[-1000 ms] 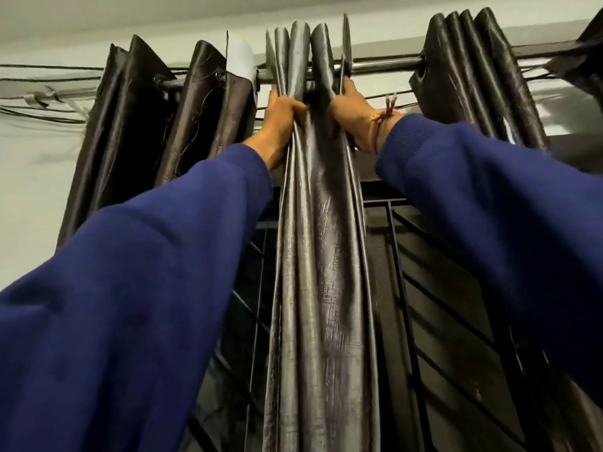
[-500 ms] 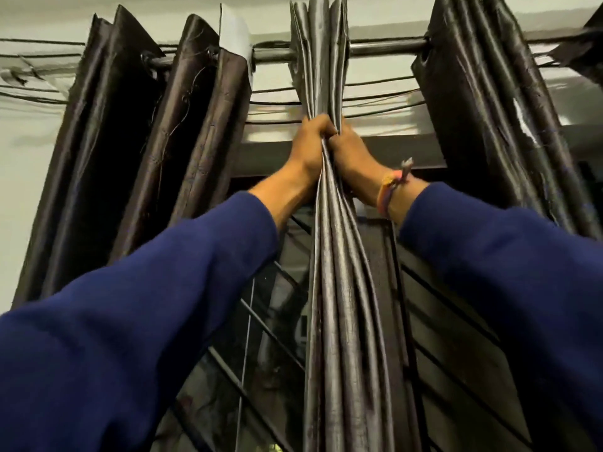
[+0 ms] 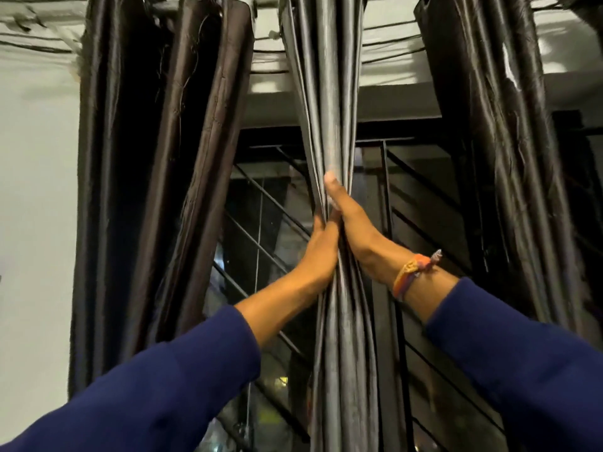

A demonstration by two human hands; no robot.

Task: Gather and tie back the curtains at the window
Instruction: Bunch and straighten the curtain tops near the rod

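Note:
A dark, shiny middle curtain (image 3: 328, 102) hangs in tight vertical folds in front of the window. My left hand (image 3: 321, 252) grips the bunched folds from the left. My right hand (image 3: 354, 228) grips the same bundle from the right, its thumb lying up along the fabric. The two hands meet around the bundle and squeeze it narrow at that height. Below them the folds spread a little. A woven band sits on my right wrist.
A gathered dark curtain (image 3: 156, 158) hangs at the left and another curtain (image 3: 496, 151) at the right. Behind is a barred window (image 3: 261, 223) with dark glass. Cables (image 3: 49, 47) run along the pale wall near the top.
Both hands have slid down the middle curtain from near the rod to well below it, squeezing the folds together. The view has tilted down, so the rod is now out of view.

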